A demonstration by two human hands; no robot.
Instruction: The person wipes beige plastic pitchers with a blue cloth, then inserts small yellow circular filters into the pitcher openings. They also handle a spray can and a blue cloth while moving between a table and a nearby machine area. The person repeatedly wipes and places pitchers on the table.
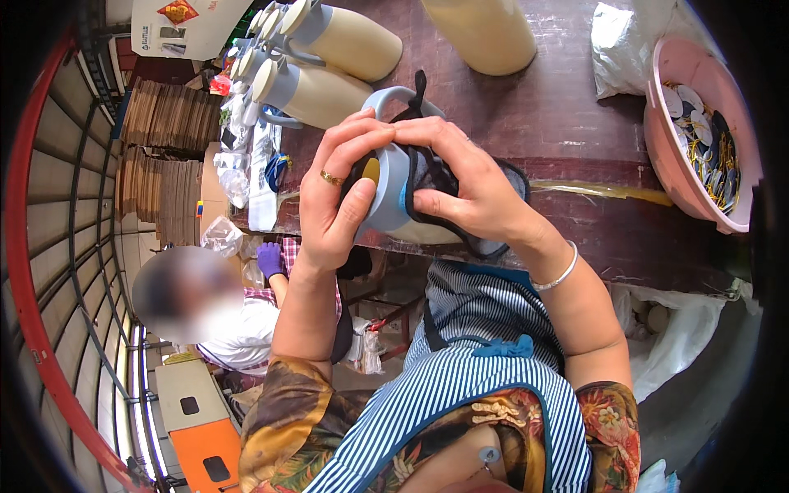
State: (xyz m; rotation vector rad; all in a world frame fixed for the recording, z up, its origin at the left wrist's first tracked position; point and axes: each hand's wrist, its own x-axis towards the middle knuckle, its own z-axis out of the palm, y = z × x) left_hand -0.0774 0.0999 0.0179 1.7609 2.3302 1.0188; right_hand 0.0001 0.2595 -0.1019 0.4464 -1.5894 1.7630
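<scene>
Cupping the collar end of a cream jug (393,193) from both sides, the two hands hold it at the near side of the table (567,168), mouth end toward the left, likely so the rim is within easy reach. Can't tell whether the jug rests on wood or is held up.

Left hand (333,193): partly open, curved in a C, thumb spread from fingers around the mouth end; probably steadying it. Right hand (472,181): half closed, thumb flat on a dark cloth piece (431,171) with black trim, fingers arched over the top; seems to press the cloth against the jug so it doesn't slip. Fingertips of both hands meet up top, near the blue-grey handle (403,97), likely balancing the squeeze. A black loop stands up from the cloth. Contact under the fingers is hidden.

Other cream jugs (325,92) lie on their sides at far left, lids outward, bunched together, maybe to save space; one more cream container (485,37) is at the far edge, top cut off. Pink basin (660,135) at right holds a heap of small tags (699,127), presumably kept loose for right-hand pickup. Plastic bag (616,53) sits just beside it.
</scene>
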